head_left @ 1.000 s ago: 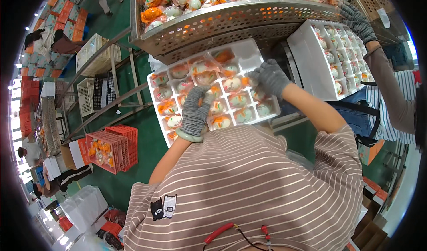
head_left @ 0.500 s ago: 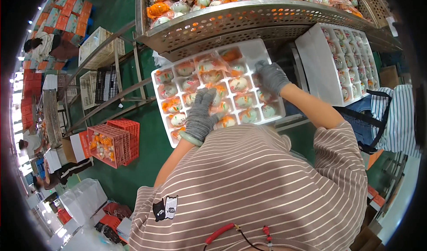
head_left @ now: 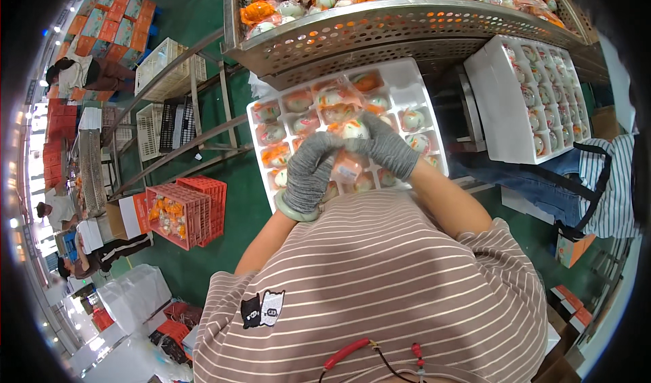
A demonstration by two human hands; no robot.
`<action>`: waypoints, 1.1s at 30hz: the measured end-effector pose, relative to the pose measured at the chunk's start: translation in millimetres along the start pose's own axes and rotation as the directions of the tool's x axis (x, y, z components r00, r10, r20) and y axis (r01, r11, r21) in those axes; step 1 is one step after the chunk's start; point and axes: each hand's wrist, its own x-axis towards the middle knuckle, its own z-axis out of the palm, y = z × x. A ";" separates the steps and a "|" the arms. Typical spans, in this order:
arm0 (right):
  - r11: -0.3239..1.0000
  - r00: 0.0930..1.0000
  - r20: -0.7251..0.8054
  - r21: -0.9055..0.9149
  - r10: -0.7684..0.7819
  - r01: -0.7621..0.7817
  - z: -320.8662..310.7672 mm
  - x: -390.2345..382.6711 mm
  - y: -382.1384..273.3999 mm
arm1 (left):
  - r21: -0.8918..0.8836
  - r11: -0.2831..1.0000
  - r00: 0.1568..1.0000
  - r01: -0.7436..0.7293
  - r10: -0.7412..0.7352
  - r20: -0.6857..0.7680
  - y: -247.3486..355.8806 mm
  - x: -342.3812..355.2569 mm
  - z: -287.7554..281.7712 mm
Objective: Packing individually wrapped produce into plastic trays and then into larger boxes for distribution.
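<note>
Gloved hands meet over a white compartment tray (head_left: 407, 78) that sits just below a perforated metal trough (head_left: 407, 33). Left hand (head_left: 310, 169) wears a grey knit glove with a pale green bangle (head_left: 296, 213) at the wrist; its fingers curl inward toward the middle of the tray. Right hand (head_left: 388, 149), also in a grey glove, closes from the other side. Between the two sits a wrapped round item (head_left: 352, 130), whitish with an orange band, pinched by fingertips of both hands above the tray's centre. A clear wrapper with orange print (head_left: 347, 167) hangs just beneath it, between the palms.

Tray compartments around the hands mostly hold similar wrapped round pieces, pale with orange or pink marks; the far right corner cells look bare. Whether the held item touches the tray cannot be told, since the gloves cover the cells below.

Trough above is heaped with more wrapped pieces in orange and white. To the right, a second white tray (head_left: 502, 91) stands beside the first, its cells filled along the right half. A person in a striped shirt and dark apron (head_left: 597, 179) stands at that side. Lower left, on the green floor, a red plastic crate (head_left: 184, 210) holds orange packs, with white crates (head_left: 152, 122) farther off beside a metal frame.
</note>
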 end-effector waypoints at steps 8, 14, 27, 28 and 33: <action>0.902 0.870 -0.467 0.290 -0.159 0.321 17.1 -6.4 -2.4 | 0.704 0.702 0.994 -0.104 0.106 0.042 25.0 10.9 37.9; 0.815 0.956 -0.132 0.561 0.261 -0.144 15.7 -28.1 7.2 | 0.555 0.809 0.881 0.194 -0.392 0.264 27.4 29.5 48.1; 0.743 0.991 0.102 -0.669 0.091 0.001 -101.9 -21.5 -21.5 | -0.389 0.500 0.630 0.773 -0.537 0.561 -3.5 55.1 96.7; 0.693 0.997 0.043 -0.721 0.059 -0.009 -111.5 -11.4 -18.6 | -0.475 0.267 0.537 0.839 -0.552 0.638 -5.6 63.7 99.8; 0.172 0.999 -0.021 -0.985 0.044 -0.028 -132.0 34.3 -0.1 | -0.405 0.476 0.624 0.781 -0.559 0.546 -9.0 83.1 96.9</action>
